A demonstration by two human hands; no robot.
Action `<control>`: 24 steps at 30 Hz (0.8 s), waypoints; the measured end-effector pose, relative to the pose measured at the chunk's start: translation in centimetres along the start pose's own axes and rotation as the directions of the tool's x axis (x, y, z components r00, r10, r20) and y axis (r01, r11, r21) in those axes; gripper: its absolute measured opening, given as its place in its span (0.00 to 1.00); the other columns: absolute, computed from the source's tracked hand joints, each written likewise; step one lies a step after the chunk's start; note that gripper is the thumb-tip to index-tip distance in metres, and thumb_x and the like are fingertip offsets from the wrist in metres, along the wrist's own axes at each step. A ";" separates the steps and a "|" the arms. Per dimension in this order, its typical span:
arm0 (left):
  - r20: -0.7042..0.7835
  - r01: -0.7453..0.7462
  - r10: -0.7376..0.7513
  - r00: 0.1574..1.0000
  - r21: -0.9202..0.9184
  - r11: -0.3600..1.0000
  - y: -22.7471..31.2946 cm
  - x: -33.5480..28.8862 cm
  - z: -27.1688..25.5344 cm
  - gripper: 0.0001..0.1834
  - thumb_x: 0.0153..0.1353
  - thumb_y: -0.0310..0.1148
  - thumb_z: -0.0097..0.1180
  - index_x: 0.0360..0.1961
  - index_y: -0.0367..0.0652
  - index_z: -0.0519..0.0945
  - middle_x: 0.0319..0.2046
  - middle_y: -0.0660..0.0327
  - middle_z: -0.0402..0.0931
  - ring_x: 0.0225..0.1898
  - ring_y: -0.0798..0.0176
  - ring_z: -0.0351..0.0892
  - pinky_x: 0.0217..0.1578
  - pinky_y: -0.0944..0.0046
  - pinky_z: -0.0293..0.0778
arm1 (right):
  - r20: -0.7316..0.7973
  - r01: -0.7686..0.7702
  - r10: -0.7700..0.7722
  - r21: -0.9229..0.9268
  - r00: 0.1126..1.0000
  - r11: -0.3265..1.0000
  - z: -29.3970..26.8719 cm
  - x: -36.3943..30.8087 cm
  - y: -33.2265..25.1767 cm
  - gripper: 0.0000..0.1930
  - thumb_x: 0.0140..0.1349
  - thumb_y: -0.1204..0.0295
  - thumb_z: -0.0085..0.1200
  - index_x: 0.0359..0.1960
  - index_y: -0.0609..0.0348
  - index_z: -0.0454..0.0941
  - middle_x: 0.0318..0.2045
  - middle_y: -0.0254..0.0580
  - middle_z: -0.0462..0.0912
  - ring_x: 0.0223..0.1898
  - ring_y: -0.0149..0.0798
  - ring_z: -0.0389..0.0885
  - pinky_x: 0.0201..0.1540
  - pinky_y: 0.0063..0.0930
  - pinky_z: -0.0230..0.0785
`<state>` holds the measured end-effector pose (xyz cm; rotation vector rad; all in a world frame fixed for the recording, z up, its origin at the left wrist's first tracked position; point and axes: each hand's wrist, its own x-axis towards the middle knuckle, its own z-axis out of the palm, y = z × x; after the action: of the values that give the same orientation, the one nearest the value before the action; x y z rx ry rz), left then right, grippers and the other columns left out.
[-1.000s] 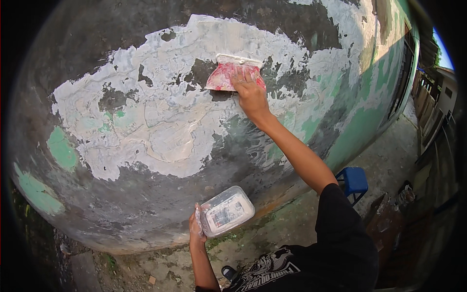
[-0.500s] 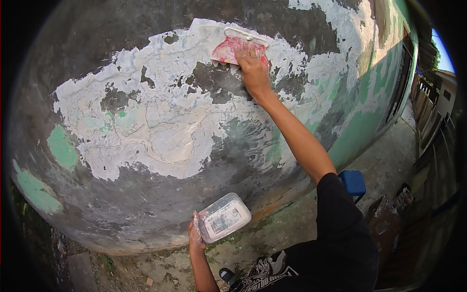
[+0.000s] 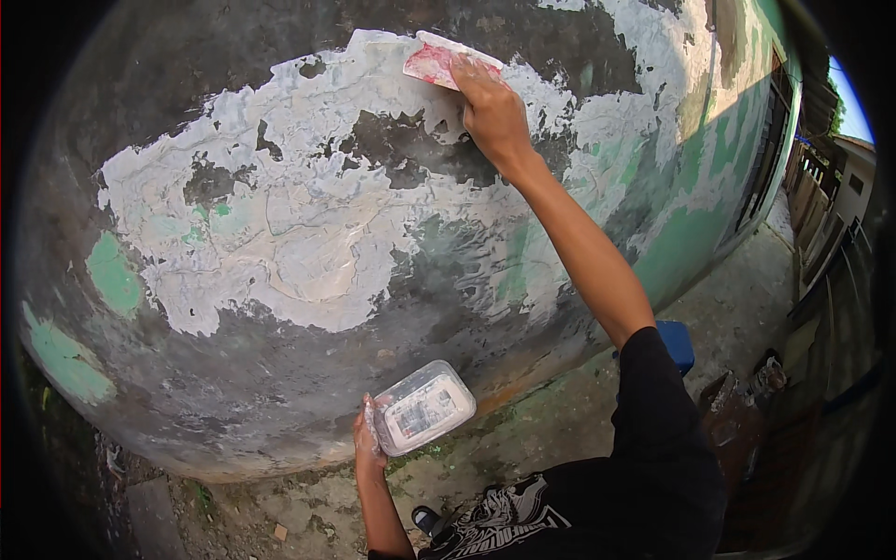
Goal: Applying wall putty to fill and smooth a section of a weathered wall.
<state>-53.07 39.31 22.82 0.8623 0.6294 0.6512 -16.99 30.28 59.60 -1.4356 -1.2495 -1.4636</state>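
My right hand grips a red, white-smeared putty scraper and presses it flat against the upper part of the wall. White putty covers a wide, ragged patch there, with dark grey bare spots showing through. Low down, my left hand, smeared with white, holds a clear plastic tub by its near left side. White putty residue coats the inside of the tub. Part of the left hand's fingers is hidden behind it.
Green paint patches show on the wall at left and right. A blue stool stands beyond my right arm. Behind it lie brown, crumpled-looking things on the concrete ground. A fence runs along the far right.
My right hand has shifted slightly upward with the scraper, which now tilts differently, its bead of putty no longer visible along the top edge. The tub has barely moved in view.
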 end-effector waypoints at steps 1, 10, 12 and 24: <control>-0.006 -0.004 0.004 1.000 0.008 1.000 -0.3 -0.1 -0.1 0.23 0.66 0.50 0.54 0.38 0.38 0.82 0.33 0.59 0.82 0.33 0.62 0.82 0.36 0.61 0.80 | 0.053 0.009 -0.005 -0.066 0.999 0.998 0.6 1.2 0.1 0.23 0.54 0.82 0.47 0.54 0.60 0.75 0.55 0.54 0.76 0.56 0.50 0.76 0.49 0.42 0.75; -0.037 -0.001 0.001 0.999 0.003 1.000 -1.3 -0.9 0.2 0.24 0.66 0.51 0.52 0.38 0.36 0.81 0.33 0.58 0.81 0.34 0.61 0.82 0.36 0.59 0.81 | 0.077 0.053 -0.034 -0.251 0.996 0.967 5.3 -8.0 -3.6 0.27 0.53 0.83 0.47 0.58 0.59 0.72 0.56 0.52 0.76 0.58 0.59 0.72 0.52 0.44 0.73; -0.042 -0.003 0.002 0.999 -0.005 1.000 -0.9 -1.3 0.7 0.25 0.66 0.51 0.52 0.39 0.35 0.81 0.33 0.57 0.81 0.33 0.61 0.82 0.35 0.60 0.81 | 0.121 -0.007 0.021 -0.110 0.992 0.994 5.0 -10.4 -4.6 0.27 0.52 0.84 0.49 0.58 0.59 0.73 0.54 0.53 0.77 0.57 0.56 0.74 0.51 0.41 0.73; -0.077 -0.086 0.096 0.992 0.122 0.989 0.4 -2.9 2.1 0.24 0.67 0.51 0.51 0.40 0.37 0.80 0.31 0.61 0.80 0.32 0.66 0.79 0.36 0.63 0.78 | 0.814 -0.613 -0.302 0.575 0.497 0.542 -8.1 -15.1 -13.5 0.13 0.57 0.77 0.56 0.45 0.62 0.76 0.29 0.56 0.81 0.29 0.55 0.80 0.31 0.39 0.69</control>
<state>-53.49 36.40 24.83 0.9833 0.7117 0.7405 -30.31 24.21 43.45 -1.4725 -1.9103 0.3229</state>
